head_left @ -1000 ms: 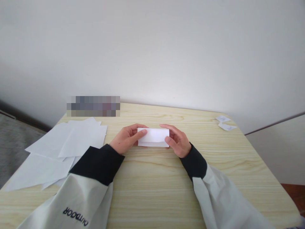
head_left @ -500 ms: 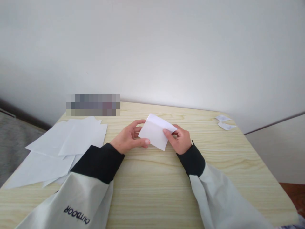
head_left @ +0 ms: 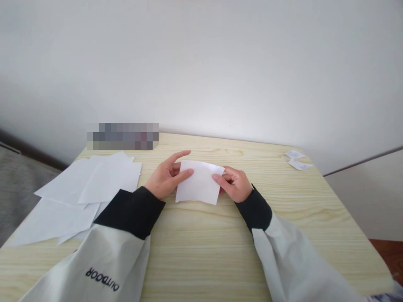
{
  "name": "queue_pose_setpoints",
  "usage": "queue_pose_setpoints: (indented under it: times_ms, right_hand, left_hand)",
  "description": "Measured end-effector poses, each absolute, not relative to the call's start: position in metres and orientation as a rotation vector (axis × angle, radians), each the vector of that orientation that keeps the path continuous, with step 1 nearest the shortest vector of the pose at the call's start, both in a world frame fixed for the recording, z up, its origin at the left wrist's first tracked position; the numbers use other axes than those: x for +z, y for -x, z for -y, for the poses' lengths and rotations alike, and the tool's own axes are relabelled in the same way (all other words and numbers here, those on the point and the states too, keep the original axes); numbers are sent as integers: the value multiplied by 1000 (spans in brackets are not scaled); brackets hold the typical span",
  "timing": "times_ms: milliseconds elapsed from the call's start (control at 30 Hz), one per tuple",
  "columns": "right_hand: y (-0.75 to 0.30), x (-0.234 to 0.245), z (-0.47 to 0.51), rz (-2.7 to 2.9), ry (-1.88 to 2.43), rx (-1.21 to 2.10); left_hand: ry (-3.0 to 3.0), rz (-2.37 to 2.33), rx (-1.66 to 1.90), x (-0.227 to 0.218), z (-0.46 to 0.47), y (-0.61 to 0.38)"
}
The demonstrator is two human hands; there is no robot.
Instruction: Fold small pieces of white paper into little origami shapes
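Observation:
Between my two hands is a small white sheet of paper [head_left: 200, 184], roughly rectangular and slightly curved, held just over the middle of the wooden table. My left hand [head_left: 166, 175] grips its left side, thumb on the front face, index finger stretched out past the upper corner. On the opposite side, my right hand [head_left: 234, 182] pinches the right edge, its thumb in front and fingers curled behind. The paper hides some fingertips of both hands.
Several white sheets [head_left: 69, 191] lie overlapping on the table's left side, partly under my left sleeve. Two small folded paper pieces [head_left: 297, 160] sit near the back right corner. A blurred-out object [head_left: 122, 136] stands at the back left, against the white wall [head_left: 220, 71].
The paper has turned from a tilted position to nearly level, and its folded-over upper flap no longer shows. My left thumb has moved up its face, and the left index finger has straightened.

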State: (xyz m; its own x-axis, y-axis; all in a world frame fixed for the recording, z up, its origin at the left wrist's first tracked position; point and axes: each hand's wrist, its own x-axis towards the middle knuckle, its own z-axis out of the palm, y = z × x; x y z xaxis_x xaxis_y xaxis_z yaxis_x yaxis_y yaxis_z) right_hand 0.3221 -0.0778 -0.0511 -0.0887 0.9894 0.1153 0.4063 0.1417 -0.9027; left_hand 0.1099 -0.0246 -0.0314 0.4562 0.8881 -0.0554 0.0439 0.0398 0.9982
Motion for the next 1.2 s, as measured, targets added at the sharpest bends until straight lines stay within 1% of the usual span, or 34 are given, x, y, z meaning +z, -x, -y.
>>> queue_pose_setpoints:
  times_ms: [133,267,433,533,633,833,1000,1200]
  right_hand:
    - [-322,-51,79,1540,1278,1001]
    - [-323,-54,78,1572,1222,1092]
    - [-327,-57,76,1600,1226,952]
    - [-330,-56,75,1703,1138,861]
    - [-332,-56,74,1752,1067,840]
    - [-332,-55,72,1753,998,765]
    - [-333,-55,73,1745,1030,805]
    - [-330,-55,77,1711,1108,892]
  left_hand:
    - [-1322,-877,727,-35,24,-112]
    - [-1310,-859,745,-40,23,-111]
    - [-1369,-858,727,-39,24,-110]
    - [-1481,-912,779,-35,23,-110]
    - [-1500,-866,777,-31,22,-110]
    - [-1352,-814,779,-30,23,-110]
    - [-1087,-711,675,-34,21,-107]
    - [-1445,-934,634,-31,24,-111]
